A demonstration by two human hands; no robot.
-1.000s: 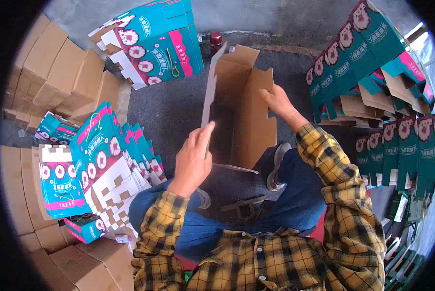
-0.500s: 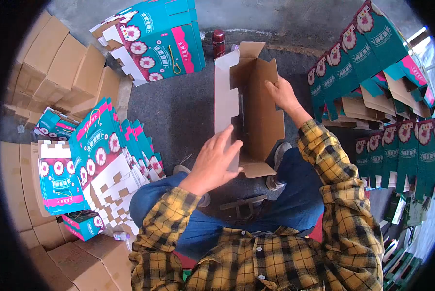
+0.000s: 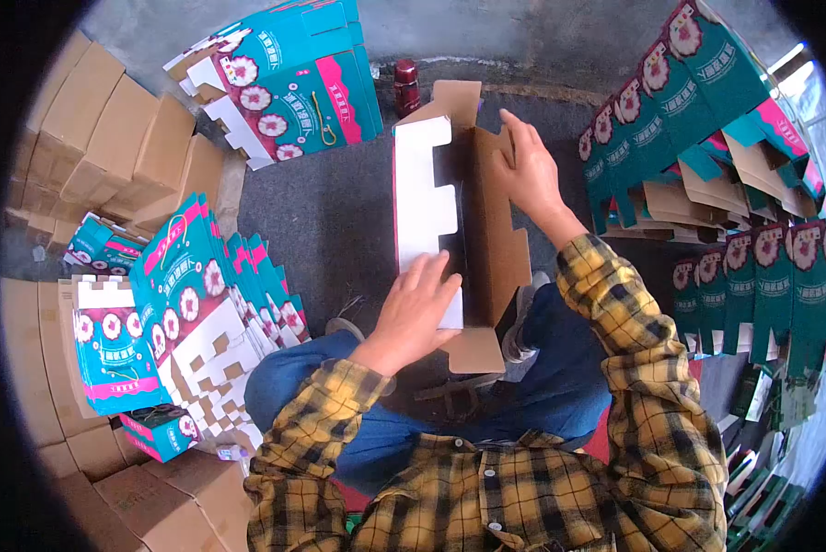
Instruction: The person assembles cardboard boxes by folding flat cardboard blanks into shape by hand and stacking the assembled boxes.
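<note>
An open cardboard box (image 3: 493,248) stands between my legs, brown inside, its notched white panel (image 3: 422,198) folded over on the left and end flaps sticking out at both ends. Lying against the near end of the white panel is my left hand (image 3: 410,313), fingers spread. My right hand (image 3: 529,173) is at the far part of the box's right wall, fingers stretched out and thumb apart; whether its palm touches the wall is hard to see.
Flat teal printed cartons (image 3: 178,294) are stacked on my left, beside brown boxes (image 3: 81,120). Another teal carton pile (image 3: 293,92) lies ahead, near a dark red flask (image 3: 405,87). More printed cartons (image 3: 670,106) stand on the right. A wall (image 3: 523,41) runs behind.
My right hand has let go of the right wall's edge and stretched its fingers, moving slightly left. The box has shifted left, and its white panel now lies flatter. My left hand moved slightly nearer me.
</note>
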